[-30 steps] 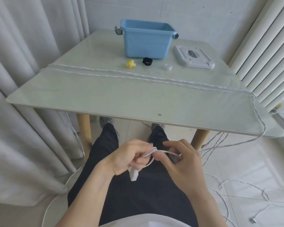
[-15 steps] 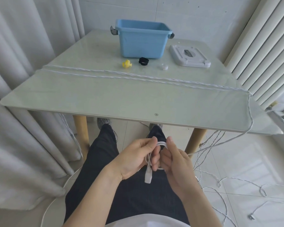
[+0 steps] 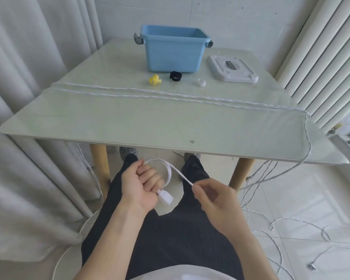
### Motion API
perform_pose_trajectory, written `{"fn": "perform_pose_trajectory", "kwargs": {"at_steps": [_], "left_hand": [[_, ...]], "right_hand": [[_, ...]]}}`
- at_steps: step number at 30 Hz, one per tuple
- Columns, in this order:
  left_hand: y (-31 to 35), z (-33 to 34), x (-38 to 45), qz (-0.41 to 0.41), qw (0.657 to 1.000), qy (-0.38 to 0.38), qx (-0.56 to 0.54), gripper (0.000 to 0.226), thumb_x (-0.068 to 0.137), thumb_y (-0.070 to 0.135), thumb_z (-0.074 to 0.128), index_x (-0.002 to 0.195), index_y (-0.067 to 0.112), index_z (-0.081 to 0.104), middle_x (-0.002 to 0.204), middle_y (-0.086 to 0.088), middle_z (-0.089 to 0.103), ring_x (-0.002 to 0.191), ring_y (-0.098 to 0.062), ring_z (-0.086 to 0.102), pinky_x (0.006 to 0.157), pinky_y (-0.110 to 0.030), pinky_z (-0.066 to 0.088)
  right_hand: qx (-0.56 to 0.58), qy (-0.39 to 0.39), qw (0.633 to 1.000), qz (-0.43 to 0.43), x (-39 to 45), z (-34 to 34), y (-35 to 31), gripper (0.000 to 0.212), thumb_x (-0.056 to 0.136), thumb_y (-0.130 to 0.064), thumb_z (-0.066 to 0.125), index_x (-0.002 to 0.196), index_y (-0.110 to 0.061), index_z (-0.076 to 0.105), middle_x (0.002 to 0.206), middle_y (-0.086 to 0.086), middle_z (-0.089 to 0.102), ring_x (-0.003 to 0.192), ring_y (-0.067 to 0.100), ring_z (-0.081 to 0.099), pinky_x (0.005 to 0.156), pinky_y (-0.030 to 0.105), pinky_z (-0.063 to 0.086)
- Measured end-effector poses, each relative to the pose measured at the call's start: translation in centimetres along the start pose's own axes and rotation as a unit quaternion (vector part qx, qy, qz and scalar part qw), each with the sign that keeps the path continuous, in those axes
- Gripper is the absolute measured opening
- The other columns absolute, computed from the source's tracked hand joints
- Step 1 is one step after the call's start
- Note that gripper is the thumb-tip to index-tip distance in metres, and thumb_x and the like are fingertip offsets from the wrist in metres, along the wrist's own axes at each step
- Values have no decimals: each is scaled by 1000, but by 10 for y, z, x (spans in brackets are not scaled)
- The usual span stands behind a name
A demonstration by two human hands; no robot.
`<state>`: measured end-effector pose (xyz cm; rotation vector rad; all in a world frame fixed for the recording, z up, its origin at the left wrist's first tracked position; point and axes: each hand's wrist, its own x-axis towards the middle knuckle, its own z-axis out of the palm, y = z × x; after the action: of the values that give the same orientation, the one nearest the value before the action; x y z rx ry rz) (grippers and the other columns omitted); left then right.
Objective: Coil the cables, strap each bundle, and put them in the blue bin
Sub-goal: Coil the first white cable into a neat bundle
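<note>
your left hand (image 3: 138, 185) is curled round the first small loop of the white cable (image 3: 171, 170), fingers closed over it, with the white connector (image 3: 166, 197) sticking out below the fist; this looks like the anchor for the coil, plug end kept free. one loop only, so coiling seems barely begun.

your right hand (image 3: 214, 196) pinches the same cable just beside the loop, thumb and forefinger on the strand, likely to feed the next turn. from there the line runs right and up over the surface (image 3: 129, 126) edge, where long twisted strands (image 3: 170, 94) lie straight across, probably laid out to avoid tangles.

further back: yellow strap (image 3: 155, 80), black strap (image 3: 175, 75), white strap (image 3: 201, 82), all unused, near the blue bin (image 3: 173, 51); its interior is mostly hidden. grey lid (image 3: 232, 71) sits to the right of it. more cable (image 3: 291, 225) trails loose on the floor at right.
</note>
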<state>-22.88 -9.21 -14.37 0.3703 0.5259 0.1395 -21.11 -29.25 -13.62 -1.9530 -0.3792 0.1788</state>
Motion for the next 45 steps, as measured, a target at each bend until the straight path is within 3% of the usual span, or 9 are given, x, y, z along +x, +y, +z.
{"fn": "perform_pose_trajectory", "kwargs": {"at_steps": [6, 17, 24, 29, 32, 35, 39, 43, 45], "left_hand": [[10, -15, 6, 108, 984, 97, -107, 35, 99, 31, 35, 66, 19, 34, 55, 4, 25, 41, -13, 20, 47, -27, 20], [-5, -5, 14, 195, 973, 61, 110, 26, 106, 14, 41, 86, 5, 55, 79, -7, 55, 70, -19, 67, 82, -37, 54], [-18, 5, 6, 161, 967, 50, 191, 19, 105, 13, 44, 93, 2, 55, 83, -11, 69, 71, -24, 74, 90, -46, 54], [-23, 15, -5, 123, 985, 78, 92, 20, 107, 13, 38, 93, 7, 53, 89, -15, 70, 69, -23, 75, 85, -41, 53], [-19, 14, -3, 103, 991, 79, 31, 26, 109, 12, 29, 94, 5, 49, 102, -20, 67, 83, -28, 73, 96, -45, 47], [-25, 6, 2, 106, 973, 53, 199, 25, 108, 15, 35, 98, 0, 52, 98, -15, 72, 87, -25, 74, 96, -39, 49], [-27, 2, -5, 95, 885, -53, 452, 21, 107, 15, 41, 103, 1, 56, 94, -8, 76, 91, -24, 74, 87, -34, 50], [-26, 7, -18, 28, 812, -164, 560, 33, 109, 23, 32, 106, -4, 52, 76, -2, 70, 72, -28, 61, 76, -29, 49], [-27, 9, -22, -46, 818, -227, 526, 58, 108, 43, 22, 103, -6, 53, 67, -6, 56, 58, -21, 40, 62, -28, 39]], "right_hand": [[-277, -113, 953, 45, 4, -14, 17, 13, 97, -33, 58, 84, -36, 61, 74, -11, 66, 76, 8, 60, 73, 28, 51], [-245, -273, 930, 14, -7, -14, -17, 14, 96, -29, 61, 93, -30, 74, 59, -28, 59, 71, 0, 60, 68, 10, 47], [-220, -328, 919, 4, -11, -20, -45, 12, 91, -26, 66, 94, -24, 77, 65, -29, 59, 70, -5, 57, 63, 7, 41], [-339, -268, 901, 40, -12, -13, -32, 19, 93, -23, 56, 93, -28, 74, 88, -13, 67, 82, 9, 63, 71, 19, 49], [-348, -281, 892, 62, -15, -13, -26, 19, 95, -23, 53, 84, -34, 65, 74, -13, 59, 53, -3, 53, 52, 11, 38], [-278, -273, 920, 30, -13, -11, -29, 16, 96, -24, 58, 93, -28, 73, 72, -17, 62, 64, -3, 56, 61, 12, 43], [-195, -148, 969, -14, -10, -12, -33, 15, 99, -18, 59, 95, -21, 73, 74, -14, 63, 54, 2, 59, 59, 13, 43], [-116, -38, 992, -37, -8, -19, -38, 21, 94, -18, 65, 87, -36, 72, 63, -25, 63, 46, 11, 58, 53, 13, 42], [-58, -8, 998, -15, -10, -21, -39, 15, 92, -18, 70, 86, -31, 74, 54, -24, 61, 40, 10, 55, 49, 13, 41]]}}
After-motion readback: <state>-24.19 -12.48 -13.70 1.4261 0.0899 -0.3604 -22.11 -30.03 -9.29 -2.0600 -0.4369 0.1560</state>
